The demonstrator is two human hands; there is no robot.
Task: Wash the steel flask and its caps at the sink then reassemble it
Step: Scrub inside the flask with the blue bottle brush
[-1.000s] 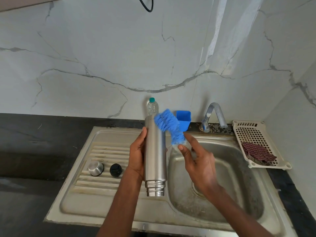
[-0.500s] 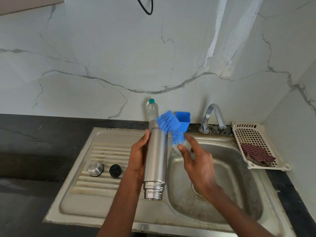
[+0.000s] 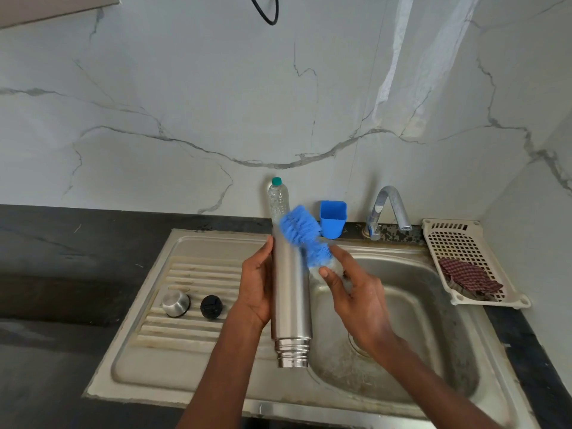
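While the left hand (image 3: 257, 289) curls round the steel flask (image 3: 291, 292), held mouth-down over the sink (image 3: 433, 320) rim, the right hand (image 3: 353, 292) grips a blue brush (image 3: 305, 233) against it; both caps, steel cap (image 3: 175, 302) and black cap (image 3: 211, 306), lie on the drainboard's left edge.

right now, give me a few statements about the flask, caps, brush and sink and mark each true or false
1. The left hand holds the steel flask with its threaded mouth pointing down. True.
2. The right hand holds a green sponge. False: it holds a blue brush whose bristles lie against the flask's upper part.
3. The steel cap and the black cap lie on the ribbed drainboard. True.
4. The black cap is screwed onto the flask. False: the flask's mouth is bare.
5. Water is running from the tap. False: no stream is visible.
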